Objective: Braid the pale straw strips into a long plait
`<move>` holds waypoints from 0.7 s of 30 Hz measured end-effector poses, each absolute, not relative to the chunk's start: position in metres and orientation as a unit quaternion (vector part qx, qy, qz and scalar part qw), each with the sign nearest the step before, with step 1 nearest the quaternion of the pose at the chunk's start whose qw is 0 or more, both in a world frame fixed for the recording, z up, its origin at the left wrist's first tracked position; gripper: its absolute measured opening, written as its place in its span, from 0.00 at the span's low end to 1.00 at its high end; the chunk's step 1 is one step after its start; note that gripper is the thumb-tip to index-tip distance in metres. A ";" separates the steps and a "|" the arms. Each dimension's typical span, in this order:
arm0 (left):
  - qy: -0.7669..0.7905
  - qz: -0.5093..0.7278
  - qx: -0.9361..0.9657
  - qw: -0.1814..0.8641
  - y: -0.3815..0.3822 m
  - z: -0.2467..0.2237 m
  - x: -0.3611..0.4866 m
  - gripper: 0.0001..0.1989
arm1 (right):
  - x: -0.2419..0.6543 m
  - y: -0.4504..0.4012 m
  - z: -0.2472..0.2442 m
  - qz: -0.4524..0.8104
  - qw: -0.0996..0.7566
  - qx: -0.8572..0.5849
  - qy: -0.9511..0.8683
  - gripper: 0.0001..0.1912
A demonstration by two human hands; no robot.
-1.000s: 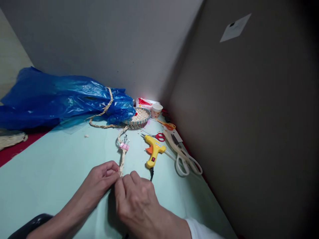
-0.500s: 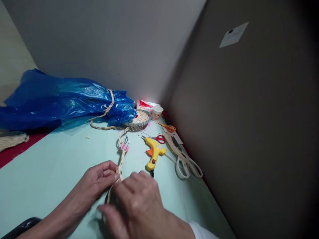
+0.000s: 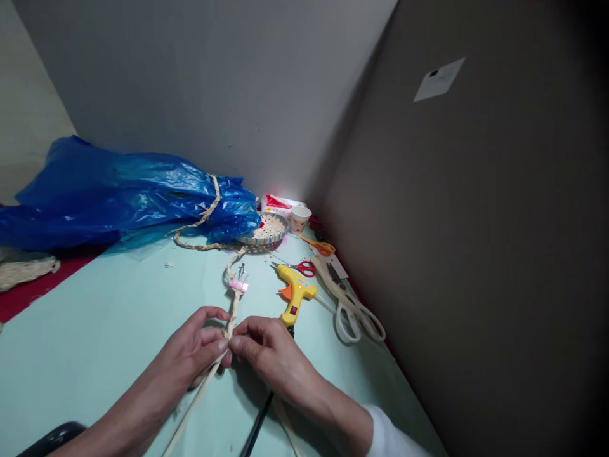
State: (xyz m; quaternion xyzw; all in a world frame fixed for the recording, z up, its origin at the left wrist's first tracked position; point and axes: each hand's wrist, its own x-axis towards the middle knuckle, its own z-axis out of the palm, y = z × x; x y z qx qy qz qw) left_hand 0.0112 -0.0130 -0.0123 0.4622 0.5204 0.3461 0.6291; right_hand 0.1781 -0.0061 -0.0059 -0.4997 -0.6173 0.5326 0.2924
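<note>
A pale braided cord (image 3: 234, 309) runs toward me from a pink binder clip (image 3: 238, 287) on the tabletop. My left hand (image 3: 197, 346) pinches the braid's near end between thumb and fingers. Opposite it, my right hand (image 3: 273, 355) is closed on the same spot, thumb and forefinger pressed to the braid. One loose flat strand (image 3: 193, 404) trails from the fingers toward the lower left. Another pale strand (image 3: 286, 426) shows below my right hand, beside a black cable (image 3: 258, 422). Exactly which strand each fingertip grips is hidden.
Right of the braid lie a yellow glue gun (image 3: 295, 293), red-handled scissors (image 3: 306, 269) and large white-handled scissors (image 3: 349, 320). Farther back are a woven basket (image 3: 271, 236), a paper cup (image 3: 299, 218) and a blue plastic bag (image 3: 118, 197). Walls rise behind and at right.
My right hand has moved up and away from me, from a blurred position low in front to the braid beside my left fingertips. The left hand still holds the braid.
</note>
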 end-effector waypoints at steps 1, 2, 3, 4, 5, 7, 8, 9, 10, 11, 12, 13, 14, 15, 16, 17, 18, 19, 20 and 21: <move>0.522 0.341 0.472 0.623 -0.013 -0.013 0.011 0.24 | 0.178 -0.005 -0.007 0.540 0.304 -0.496 -0.608 0.07; 0.521 0.337 0.484 0.618 -0.013 -0.014 0.011 0.24 | 0.178 -0.005 -0.008 0.543 0.316 -0.493 -0.602 0.08; 0.519 0.333 0.500 0.608 -0.013 -0.015 0.011 0.23 | 0.177 -0.005 -0.008 0.542 0.325 -0.495 -0.597 0.09; 0.523 0.327 0.523 0.589 -0.014 -0.016 0.011 0.22 | 0.177 -0.006 -0.008 0.540 0.329 -0.499 -0.592 0.11; 0.530 0.317 0.552 0.560 -0.014 -0.016 0.010 0.20 | 0.176 -0.007 -0.007 0.539 0.331 -0.504 -0.588 0.11; 0.558 0.288 0.614 0.477 -0.016 -0.015 0.010 0.16 | 0.174 -0.009 -0.005 0.527 0.331 -0.523 -0.583 0.11; 0.575 0.270 0.638 0.434 -0.017 -0.013 0.010 0.15 | 0.173 -0.011 -0.003 0.516 0.330 -0.533 -0.584 0.10; 0.590 0.253 0.656 0.397 -0.018 -0.011 0.009 0.15 | 0.172 -0.012 -0.002 0.504 0.329 -0.541 -0.587 0.10; 0.602 0.241 0.668 0.365 -0.019 -0.008 0.009 0.15 | 0.172 -0.014 -0.001 0.491 0.328 -0.549 -0.592 0.10; 0.611 0.231 0.675 0.342 -0.020 -0.006 0.009 0.16 | 0.171 -0.015 0.000 0.478 0.328 -0.553 -0.599 0.09; 0.618 0.223 0.680 0.325 -0.022 -0.004 0.009 0.18 | 0.170 -0.016 0.000 0.465 0.329 -0.555 -0.606 0.09; 0.622 0.221 0.681 0.318 -0.023 -0.003 0.009 0.19 | 0.170 -0.017 0.000 0.453 0.331 -0.557 -0.612 0.09; 0.621 0.225 0.680 0.317 -0.025 -0.003 0.009 0.20 | 0.170 -0.018 -0.001 0.442 0.334 -0.558 -0.618 0.10; 0.618 0.237 0.677 0.322 -0.026 -0.005 0.010 0.21 | 0.169 -0.018 -0.001 0.435 0.339 -0.558 -0.621 0.10; 0.610 0.255 0.675 0.327 -0.029 -0.008 0.011 0.20 | 0.169 -0.019 -0.002 0.433 0.345 -0.555 -0.621 0.10; 0.599 0.277 0.677 0.325 -0.031 -0.011 0.012 0.20 | 0.169 -0.019 -0.003 0.438 0.352 -0.550 -0.617 0.11; 0.588 0.300 0.685 0.308 -0.034 -0.016 0.012 0.18 | 0.169 -0.019 -0.004 0.449 0.361 -0.543 -0.612 0.12; 0.577 0.319 0.700 0.274 -0.036 -0.021 0.013 0.17 | 0.170 -0.018 -0.005 0.465 0.369 -0.532 -0.604 0.12; 0.563 0.332 0.723 0.225 -0.038 -0.025 0.014 0.15 | 0.170 -0.018 -0.006 0.482 0.377 -0.521 -0.595 0.13; 0.544 0.337 0.750 0.165 -0.040 -0.029 0.014 0.13 | 0.170 -0.017 -0.007 0.500 0.382 -0.512 -0.586 0.13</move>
